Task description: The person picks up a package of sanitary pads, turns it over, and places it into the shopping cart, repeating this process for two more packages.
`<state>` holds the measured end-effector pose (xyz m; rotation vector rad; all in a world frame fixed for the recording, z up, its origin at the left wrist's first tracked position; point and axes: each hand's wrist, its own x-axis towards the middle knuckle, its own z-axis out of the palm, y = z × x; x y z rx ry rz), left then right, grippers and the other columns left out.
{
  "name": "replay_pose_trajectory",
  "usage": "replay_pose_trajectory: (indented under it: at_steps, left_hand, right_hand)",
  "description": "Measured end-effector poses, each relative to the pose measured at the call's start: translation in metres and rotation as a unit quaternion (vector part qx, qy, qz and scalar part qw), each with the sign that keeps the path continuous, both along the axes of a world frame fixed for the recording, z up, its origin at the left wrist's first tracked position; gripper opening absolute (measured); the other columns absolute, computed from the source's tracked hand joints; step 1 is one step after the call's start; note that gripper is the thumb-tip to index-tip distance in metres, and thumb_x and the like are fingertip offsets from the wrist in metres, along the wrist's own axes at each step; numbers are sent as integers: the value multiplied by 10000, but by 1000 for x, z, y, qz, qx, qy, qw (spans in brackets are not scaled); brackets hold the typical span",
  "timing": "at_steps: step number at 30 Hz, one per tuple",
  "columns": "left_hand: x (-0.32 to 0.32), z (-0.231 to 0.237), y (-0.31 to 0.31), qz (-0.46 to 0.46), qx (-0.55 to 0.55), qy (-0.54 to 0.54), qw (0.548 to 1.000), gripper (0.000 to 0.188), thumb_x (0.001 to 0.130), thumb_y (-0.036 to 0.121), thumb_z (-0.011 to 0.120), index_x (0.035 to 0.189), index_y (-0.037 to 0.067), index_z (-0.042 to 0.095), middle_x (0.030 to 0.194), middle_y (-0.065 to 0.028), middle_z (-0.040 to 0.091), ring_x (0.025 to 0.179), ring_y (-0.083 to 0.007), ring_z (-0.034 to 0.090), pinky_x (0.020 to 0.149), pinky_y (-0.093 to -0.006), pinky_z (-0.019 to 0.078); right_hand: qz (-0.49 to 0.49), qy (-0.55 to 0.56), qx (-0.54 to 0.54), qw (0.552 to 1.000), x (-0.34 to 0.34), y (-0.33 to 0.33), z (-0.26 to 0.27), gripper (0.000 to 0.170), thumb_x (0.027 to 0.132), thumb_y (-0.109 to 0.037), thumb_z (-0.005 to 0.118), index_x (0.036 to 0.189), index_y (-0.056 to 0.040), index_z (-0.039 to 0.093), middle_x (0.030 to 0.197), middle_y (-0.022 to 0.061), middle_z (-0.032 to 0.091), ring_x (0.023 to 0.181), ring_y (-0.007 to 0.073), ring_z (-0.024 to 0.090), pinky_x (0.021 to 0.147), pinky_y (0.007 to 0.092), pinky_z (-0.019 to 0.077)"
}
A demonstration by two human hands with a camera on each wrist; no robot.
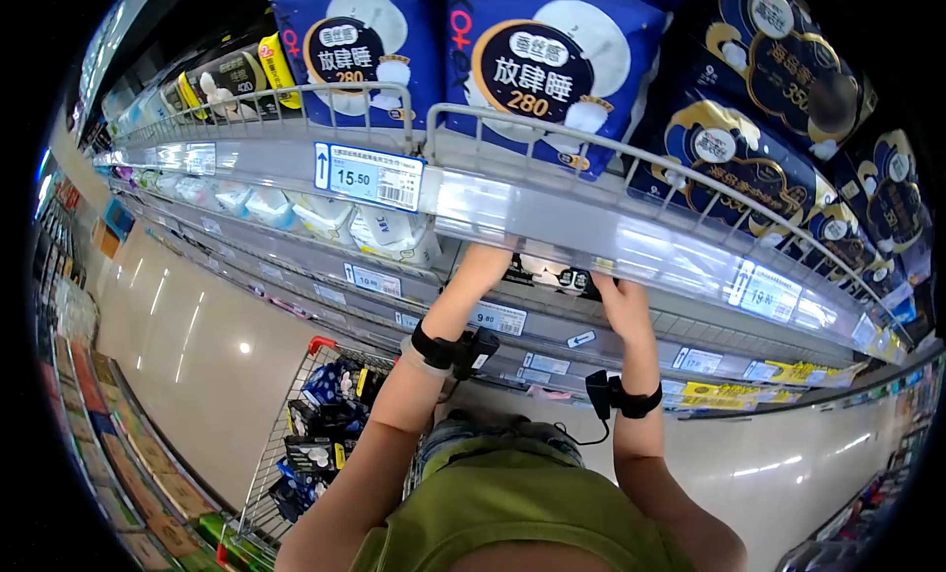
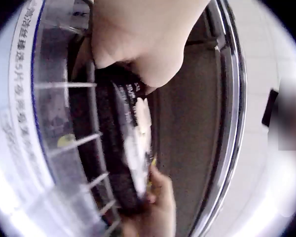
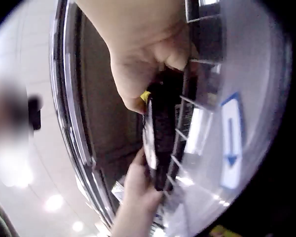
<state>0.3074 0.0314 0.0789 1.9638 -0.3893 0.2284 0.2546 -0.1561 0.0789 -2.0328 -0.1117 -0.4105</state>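
Under the upper shelf's lip, both hands hold a black sanitary pad pack (image 1: 548, 274) with a white picture on its front. My left hand (image 1: 486, 267) grips its left end, the fingers largely hidden by the shelf edge. At the other end, my right hand (image 1: 625, 308) holds the pack with the thumb at its front. The left wrist view shows the pack's front (image 2: 138, 133) and white lettering, with the right hand (image 2: 160, 202) at the far end. In the right wrist view, the pack's dark side (image 3: 163, 131) lies between the two hands, near a yellow patch.
Large blue pad packs (image 1: 552, 65) stand above behind a wire guard (image 1: 537, 127). White packs (image 1: 389, 232) sit on the lower shelf at left. A shopping cart (image 1: 258, 473) with several dark packs stands left of the body. Price tags (image 1: 370, 178) line the shelf edges.
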Motion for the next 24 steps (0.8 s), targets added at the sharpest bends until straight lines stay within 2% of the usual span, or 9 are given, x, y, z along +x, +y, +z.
replay_pose_trajectory:
  at_steps: [2,3,8,11,14,16,18,21,24]
  left_hand:
    - [-4,4,-1,3,-115,74,991,383,800,262,387,1017,-51,424,1026,-205,470,950,-283,441,820,-321,329]
    - [-1,1,1,-6,-134,93,987,373,798,249,397,1004,-60,426,1034,-202,466,950,-281,438,820,-318,327]
    - [1,-6,0,-5,-160,63,985,383,786,253,428,1006,-60,430,1009,-200,474,941,-274,439,818,-306,327]
    - [1,-4,0,-2,-191,80,978,387,779,234,450,1019,-68,433,1025,-183,478,956,-248,436,829,-293,321]
    - [2,-4,1,8,-165,66,984,385,784,221,448,1029,-75,432,1031,-166,482,963,-225,433,832,-283,321]
    - [1,-1,2,-8,-187,97,978,390,789,220,447,1044,-75,429,1040,-151,479,963,-204,430,834,-274,319]
    - [3,-4,1,-22,-245,102,964,381,788,215,449,1039,-72,438,1028,-133,484,948,-184,433,829,-261,321]
    - [-1,1,1,-29,-269,131,954,372,788,213,456,1034,-67,447,1009,-114,489,929,-164,437,814,-250,327]
    - [-4,5,0,-36,-301,172,937,366,789,219,464,1022,-63,458,992,-97,493,910,-144,440,794,-239,337]
  right_hand:
    - [70,64,74,993,0,-6,0,338,752,-235,531,987,5,494,900,91,546,827,167,488,733,278,380]
    - [74,71,67,992,-1,-6,3,356,752,-261,535,987,4,499,905,91,551,826,163,487,735,275,379]
    - [44,122,66,989,1,-6,7,371,749,-289,530,971,7,515,929,104,546,835,171,487,744,272,376]
    - [31,137,104,985,5,-8,4,334,711,-227,539,921,33,544,893,82,549,832,148,482,749,239,360]
    - [24,170,120,978,8,-13,-1,336,705,-227,547,915,35,548,898,85,550,843,155,487,764,239,358]
    - [24,188,122,974,6,-11,5,352,699,-232,555,922,40,543,908,91,548,855,163,489,774,240,356]
    - [44,184,137,972,7,-13,3,415,681,-303,569,957,6,542,952,119,547,867,189,494,764,253,367]
    - [68,159,181,968,5,-10,7,405,679,-290,576,940,18,545,930,102,551,847,173,492,755,246,368]
    - [63,171,175,968,5,-11,7,396,681,-280,580,930,26,545,909,88,550,827,160,488,743,240,369]
